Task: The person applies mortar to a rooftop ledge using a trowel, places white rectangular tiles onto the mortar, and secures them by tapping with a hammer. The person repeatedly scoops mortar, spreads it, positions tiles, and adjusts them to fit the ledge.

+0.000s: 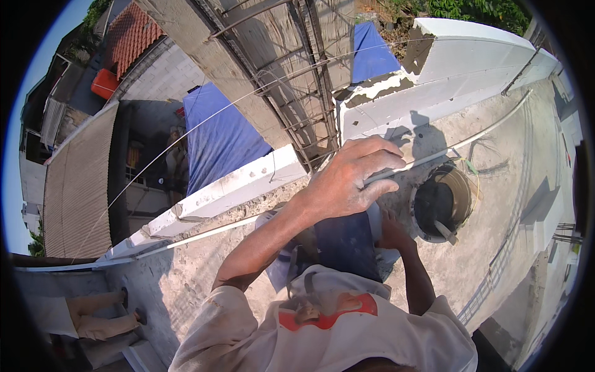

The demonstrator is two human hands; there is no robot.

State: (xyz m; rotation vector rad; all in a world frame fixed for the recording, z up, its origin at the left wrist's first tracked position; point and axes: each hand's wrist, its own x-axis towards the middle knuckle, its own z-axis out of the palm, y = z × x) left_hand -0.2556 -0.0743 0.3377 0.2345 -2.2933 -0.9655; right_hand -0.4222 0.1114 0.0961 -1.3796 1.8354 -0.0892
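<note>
My left hand [356, 177] is raised in the middle of the view, dusty, with bent fingers and the thumb apart from them. I see nothing held in it. A long white pipe [474, 137] shows through the gap between thumb and fingers and appears to run on behind the hand. Lower down, my right hand [392, 230] is beside my dark-clad leg [347, 245]; its fingers are too hidden to read. To its right stands a round bucket [462, 189] with a dark inside, and a tool handle [445, 232] rests at its near rim.
A low wall of white blocks [229, 189] edges the rough concrete floor [434, 273]; beyond it lies a drop. Rebar [304, 68] stands against a board ahead, and a thin string [204, 118] crosses in front. Blue tarps [220, 136] hang beyond. Another person's legs [102, 313] show at lower left.
</note>
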